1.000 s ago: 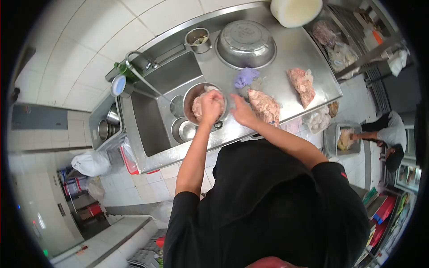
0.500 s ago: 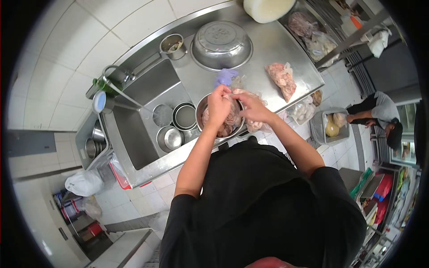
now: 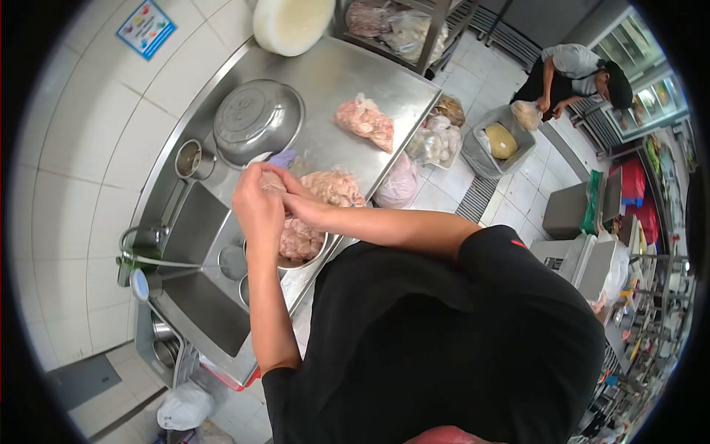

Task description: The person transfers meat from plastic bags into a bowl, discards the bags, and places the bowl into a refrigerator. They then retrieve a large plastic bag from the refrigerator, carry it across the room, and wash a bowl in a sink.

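My left hand (image 3: 255, 200) and my right hand (image 3: 303, 209) meet above the rim of a steel pot (image 3: 328, 248). Their fingers are closed around a crumpled plastic bag (image 3: 272, 181), pinkish and mostly covered by the fingers. Pale pink raw meat (image 3: 299, 238) fills the pot below. Against the pot's far side lies a bag of raw meat (image 3: 333, 186), close to my right hand. Just beyond my fingers is a piece of purple plastic (image 3: 282, 158), with something white beside it.
An upturned steel basin (image 3: 259, 122), a small steel pot (image 3: 194, 159) and another meat bag (image 3: 366, 124) sit on the counter. The sink (image 3: 203, 311) is at left. At right, a person (image 3: 573, 70) holds a bag over a grey bin (image 3: 510, 159).
My view has swung right. My hands, spread over the pot before, have come together with the bag between them. The other person has lifted a bag above the bin.
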`<state>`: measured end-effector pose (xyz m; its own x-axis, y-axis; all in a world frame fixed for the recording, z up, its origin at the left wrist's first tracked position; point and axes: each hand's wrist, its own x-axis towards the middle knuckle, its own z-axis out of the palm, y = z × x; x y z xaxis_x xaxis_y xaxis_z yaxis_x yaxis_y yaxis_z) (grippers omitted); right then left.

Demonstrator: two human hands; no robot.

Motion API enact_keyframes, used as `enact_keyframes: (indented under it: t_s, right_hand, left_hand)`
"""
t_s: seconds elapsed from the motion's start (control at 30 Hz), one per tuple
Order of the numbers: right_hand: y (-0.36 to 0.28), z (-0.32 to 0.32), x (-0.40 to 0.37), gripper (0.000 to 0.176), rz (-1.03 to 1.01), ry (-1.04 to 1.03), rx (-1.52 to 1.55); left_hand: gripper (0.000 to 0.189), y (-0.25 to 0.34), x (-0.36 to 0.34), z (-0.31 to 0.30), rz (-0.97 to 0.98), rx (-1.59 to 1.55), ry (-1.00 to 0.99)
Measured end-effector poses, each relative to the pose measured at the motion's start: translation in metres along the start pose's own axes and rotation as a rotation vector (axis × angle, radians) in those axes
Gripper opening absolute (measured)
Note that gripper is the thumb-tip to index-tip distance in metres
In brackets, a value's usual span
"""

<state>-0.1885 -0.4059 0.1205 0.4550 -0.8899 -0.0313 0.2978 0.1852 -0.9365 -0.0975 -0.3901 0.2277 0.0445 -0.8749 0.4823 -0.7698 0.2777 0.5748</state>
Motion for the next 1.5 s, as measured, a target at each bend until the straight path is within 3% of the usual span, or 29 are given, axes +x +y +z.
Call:
enact_keyframes:
  t_s: [0.03, 0.27, 0.33, 0.37, 0.43, 0.47, 0.5, 0.53, 0.7, 0.77, 0.9, 0.97, 1.03, 1.1, 1.13, 1.17, 1.23, 1.27, 1.3, 1.37, 1.4, 1.43, 1.5]
  right_hand:
    - [-0.010, 0.004, 0.003, 0.066, 0.081, -0.009, 0.190]
    - [0.021, -0.010, 0.035, 0.037, 0.239, 0.148, 0.434]
    - [0.019, -0.009, 0.044, 0.031, -0.102, 0.191, 0.250]
    - [0.009, -0.007, 0.046, 0.031, -0.091, 0.187, 0.259]
    - [-0.011, -0.007, 0.049, 0.026, -0.200, 0.116, 0.092]
    - [-0.015, -0.005, 0.051, 0.025, -0.223, 0.120, 0.073]
    - [-0.015, -0.002, 0.052, 0.023, -0.241, 0.107, 0.060]
    - [-0.017, -0.001, 0.053, 0.023, -0.157, 0.084, 0.103]
    - [0.010, 0.001, 0.073, 0.026, 0.052, -0.057, 0.320]
    - [0.012, 0.007, 0.075, 0.028, 0.058, -0.076, 0.342]
    - [0.026, -0.004, 0.079, 0.032, 0.293, -0.118, 0.256]
    - [0.016, -0.007, 0.078, 0.036, 0.548, -0.234, 0.493]
    - [0.025, -0.020, 0.080, 0.044, 0.568, -0.344, 0.595]
    - [0.024, -0.027, 0.079, 0.058, 0.227, -0.541, 0.309]
    - [0.012, -0.028, 0.075, 0.072, 0.179, -0.606, 0.178]
    - [0.003, -0.024, 0.071, 0.072, 0.183, -0.613, 0.178]
    - [-0.011, -0.013, 0.066, 0.081, -0.095, -0.815, -0.196]
    - [-0.011, -0.010, 0.061, 0.083, -0.059, -0.856, -0.198]
    - [-0.002, -0.006, 0.059, 0.083, -0.058, -0.856, -0.195]
    - [0.038, -0.001, 0.051, 0.069, 0.247, -0.619, 0.008]
    - [0.060, -0.001, 0.042, 0.046, -0.070, -0.538, -0.552]
    - [0.085, -0.004, 0.037, 0.030, -0.327, -0.491, -0.962]
    - [0.092, -0.002, 0.025, 0.023, -0.410, -0.267, -1.060]
  left_hand:
    - [0.016, 0.000, -0.002, 0.000, 0.011, -0.006, -0.005]
    - [0.025, -0.035, -0.027, 0.006, 0.193, 0.194, 0.037]
    - [0.028, -0.060, -0.041, 0.000, 0.140, 0.317, 0.330]
    - [0.028, -0.064, -0.044, -0.001, 0.133, 0.328, 0.323]
    - [0.033, -0.074, -0.050, -0.007, -0.165, 0.406, 0.366]
    - [0.037, -0.124, -0.068, 0.000, -0.278, -0.058, 0.192]
    - [0.038, -0.135, -0.068, 0.015, -0.473, -0.656, 0.290]
    - [0.038, -0.113, -0.062, 0.011, -0.660, -0.867, 0.313]
    - [0.032, -0.136, -0.062, 0.023, -0.710, -1.266, 0.545]
    - [0.034, -0.139, -0.064, 0.018, -0.628, -1.315, 0.501]
    - [0.037, -0.152, -0.074, 0.012, -0.681, -1.319, 0.449]
    - [0.042, -0.160, -0.081, 0.014, -0.684, -1.537, 0.398]
    - [0.044, -0.159, -0.086, 0.015, -0.629, -1.572, 0.311]
    - [0.043, -0.146, -0.090, 0.009, -0.397, -1.723, 0.196]
    - [0.039, -0.132, -0.088, 0.001, -0.540, -1.691, 0.260]
    - [0.039, -0.141, -0.093, 0.008, -0.540, -1.688, 0.270]
    - [0.039, -0.163, -0.101, 0.027, -0.718, -1.459, 0.378]
    - [0.041, -0.135, -0.095, 0.031, -0.789, -1.388, 0.469]
    - [0.041, -0.165, -0.106, 0.055, -0.717, -1.334, 0.539]
    - [0.049, -0.186, -0.123, 0.084, -0.843, -1.208, 0.575]
    - [0.058, -0.164, -0.117, 0.093, -0.786, -1.081, 0.574]
    - [0.061, -0.179, -0.126, 0.113, -0.805, -1.122, 0.530]
    - [0.048, -0.180, -0.132, 0.117, -0.822, -1.190, 0.429]
